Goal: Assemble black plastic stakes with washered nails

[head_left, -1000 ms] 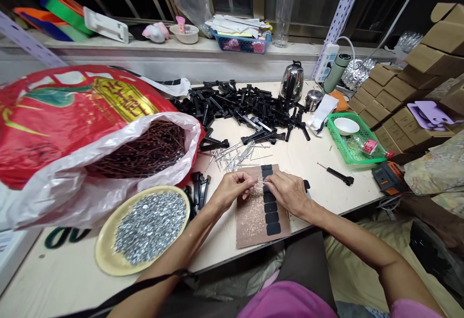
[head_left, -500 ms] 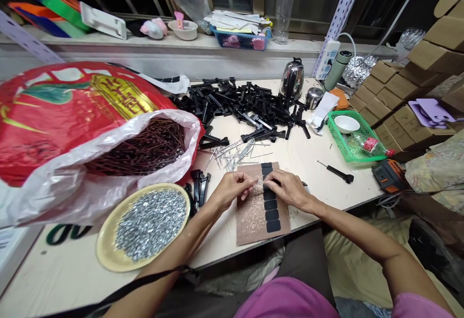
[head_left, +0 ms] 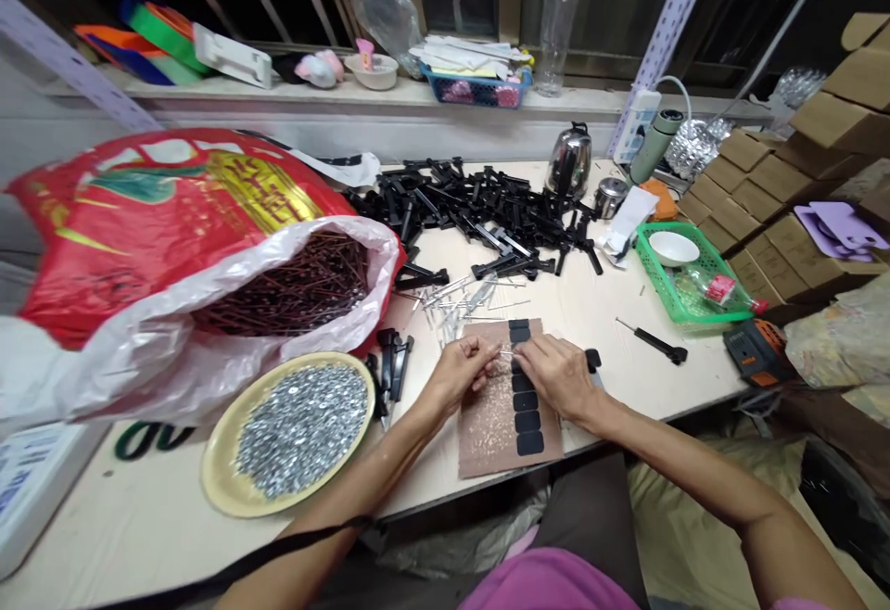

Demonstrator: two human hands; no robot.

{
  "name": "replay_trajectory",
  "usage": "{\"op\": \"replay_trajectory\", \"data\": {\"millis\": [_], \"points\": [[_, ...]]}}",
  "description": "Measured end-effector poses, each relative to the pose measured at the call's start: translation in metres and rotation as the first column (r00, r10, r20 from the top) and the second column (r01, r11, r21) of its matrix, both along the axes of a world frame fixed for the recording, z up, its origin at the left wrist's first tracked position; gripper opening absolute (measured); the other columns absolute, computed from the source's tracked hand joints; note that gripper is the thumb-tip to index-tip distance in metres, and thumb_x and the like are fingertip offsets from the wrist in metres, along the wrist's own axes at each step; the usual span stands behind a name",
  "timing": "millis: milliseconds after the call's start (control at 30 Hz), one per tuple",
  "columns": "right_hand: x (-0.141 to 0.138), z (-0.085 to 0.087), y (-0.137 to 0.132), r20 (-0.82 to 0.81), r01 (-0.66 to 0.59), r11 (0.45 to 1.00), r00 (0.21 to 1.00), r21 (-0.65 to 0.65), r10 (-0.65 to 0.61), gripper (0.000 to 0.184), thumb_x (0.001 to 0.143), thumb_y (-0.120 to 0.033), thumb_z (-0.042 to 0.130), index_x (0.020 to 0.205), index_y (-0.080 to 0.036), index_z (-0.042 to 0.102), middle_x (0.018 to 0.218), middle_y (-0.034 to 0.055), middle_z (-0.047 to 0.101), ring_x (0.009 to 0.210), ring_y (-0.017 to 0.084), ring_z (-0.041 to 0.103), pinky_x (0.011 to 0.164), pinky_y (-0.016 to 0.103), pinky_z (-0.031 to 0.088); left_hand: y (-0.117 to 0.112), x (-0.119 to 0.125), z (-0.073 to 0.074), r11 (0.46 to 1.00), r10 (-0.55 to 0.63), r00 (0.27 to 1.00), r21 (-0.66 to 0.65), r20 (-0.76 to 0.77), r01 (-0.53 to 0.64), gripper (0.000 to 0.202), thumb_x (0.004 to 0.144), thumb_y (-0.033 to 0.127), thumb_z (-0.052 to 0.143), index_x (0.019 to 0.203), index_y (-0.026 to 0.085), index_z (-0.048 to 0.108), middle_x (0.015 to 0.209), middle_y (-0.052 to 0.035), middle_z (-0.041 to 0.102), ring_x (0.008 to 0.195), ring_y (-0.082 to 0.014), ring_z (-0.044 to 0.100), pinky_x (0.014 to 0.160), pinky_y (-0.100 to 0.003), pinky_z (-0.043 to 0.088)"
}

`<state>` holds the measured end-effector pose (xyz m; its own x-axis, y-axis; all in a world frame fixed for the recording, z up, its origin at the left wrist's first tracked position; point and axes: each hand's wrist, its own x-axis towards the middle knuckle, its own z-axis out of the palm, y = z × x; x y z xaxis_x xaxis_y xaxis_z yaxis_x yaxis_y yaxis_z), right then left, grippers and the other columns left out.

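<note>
Over a brown board (head_left: pixel 483 425) with a column of black rounded patches (head_left: pixel 528 421), my two hands meet fingertip to fingertip. My left hand (head_left: pixel 460 373) pinches one end of a thin silver metal pin (head_left: pixel 507 352). Closed around a black plastic handle (head_left: pixel 593 361), my right hand (head_left: pixel 562 374) hides most of it; its wide end shows past the hand. The pin runs between both sets of fingertips. Loose silver pins (head_left: pixel 463 299) lie just beyond the board. A similar handle with a pin in its end (head_left: pixel 657 344) rests to the right.
A heap of black plastic handles (head_left: pixel 479 211) covers the back. At left are a red bag (head_left: pixel 159 221) of dark thin rods and a yellow plate (head_left: pixel 221 489) of small metal pieces. A green basket (head_left: pixel 657 285), steel kettle (head_left: pixel 568 163) and orange-black tool (head_left: pixel 757 355) stand right.
The whole view has shifted slightly, so things appear a little further right and lower. The wide end of the black handle shows more clearly past my right hand. Both hands keep their pinch.
</note>
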<state>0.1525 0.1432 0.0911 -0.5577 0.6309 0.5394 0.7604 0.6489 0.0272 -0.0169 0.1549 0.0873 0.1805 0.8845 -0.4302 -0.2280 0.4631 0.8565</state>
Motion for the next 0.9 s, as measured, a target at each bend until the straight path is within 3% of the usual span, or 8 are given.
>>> {"op": "replay_trajectory", "data": {"millis": [133,233,367,500,567,767,900], "points": [[0.005,0.005,0.0,-0.071,-0.054,0.997,0.996,-0.063,0.05,0.028,0.099,-0.025,0.04,0.081,-0.018,0.06,0.075,0.0019,0.065,0.067,0.013,0.058,0.064,0.025,0.039,0.001,0.006,0.002,0.998,-0.024,0.999,-0.058,0.03,0.026,0.058,0.034,0.058,0.084,0.053,0.016,0.048,0.041,0.0082,0.044,0.034,-0.0004,0.03,0.033,-0.015,0.017],[0.01,0.003,0.01,-0.102,-0.102,0.994,0.99,-0.045,0.097,0.025,0.099,-0.025,0.041,0.085,-0.017,0.061,0.077,0.0027,0.066,0.069,0.014,0.06,0.064,0.024,0.041,0.009,0.005,-0.003,0.998,-0.053,0.997,-0.043,0.049,0.055,0.052,0.044,0.057,0.081,0.055,0.016,0.05,0.044,0.0072,0.046,0.035,-0.0015,0.031,0.034,-0.017,0.02],[0.008,0.002,0.012,-0.177,-0.118,0.982,0.98,-0.146,0.091,0.027,0.1,-0.028,0.04,0.085,-0.018,0.061,0.076,0.0014,0.066,0.067,0.012,0.062,0.06,0.021,0.041,0.008,0.003,-0.009,0.991,-0.049,0.996,0.119,-0.071,0.057,0.045,0.061,0.059,0.069,0.06,0.018,0.05,0.049,0.0076,0.046,0.037,-0.0038,0.032,0.037,-0.02,0.022],[0.002,0.003,0.002,-0.161,-0.025,0.963,0.987,-0.269,-0.019,0.028,0.099,-0.029,0.04,0.085,-0.02,0.062,0.079,0.0018,0.067,0.07,0.012,0.064,0.062,0.022,0.042,-0.002,0.005,-0.011,0.924,0.148,0.943,0.382,-0.297,-0.025,0.04,0.07,0.054,0.061,0.056,0.019,0.049,0.051,0.0062,0.044,0.05,-0.0084,0.039,0.049,-0.022,0.032],[0.0,0.002,-0.001,-0.124,0.039,0.944,0.989,-0.327,-0.083,0.026,0.099,-0.029,0.042,0.086,-0.02,0.063,0.08,0.0015,0.067,0.072,0.013,0.064,0.06,0.022,0.042,-0.006,0.005,-0.011,0.898,0.209,0.909,0.438,-0.36,-0.033,0.038,0.072,0.052,0.058,0.055,0.019,0.05,0.052,0.0054,0.045,0.054,-0.0099,0.041,0.054,-0.024,0.034],[0.005,0.002,0.004,-0.068,0.116,0.892,0.985,-0.438,-0.161,0.018,0.096,-0.03,0.048,0.088,-0.022,0.063,0.084,0.0005,0.068,0.073,0.013,0.065,0.057,0.021,0.041,-0.003,0.004,-0.011,0.932,0.091,0.93,0.358,-0.357,0.046,0.037,0.075,0.05,0.056,0.055,0.02,0.049,0.052,0.0043,0.045,0.053,-0.0115,0.04,0.052,-0.023,0.034],[0.012,0.012,-0.005,-0.189,-0.04,0.927,0.981,-0.373,-0.033,0.029,0.098,-0.032,0.04,0.084,-0.023,0.063,0.079,0.0018,0.068,0.069,0.015,0.065,0.058,0.023,0.045,-0.008,0.011,-0.006,0.938,0.112,0.929,0.346,-0.352,0.018,0.032,0.074,0.043,0.061,0.054,0.02,0.052,0.053,0.0034,0.048,0.058,-0.0129,0.045,0.057,-0.023,0.038]]}}
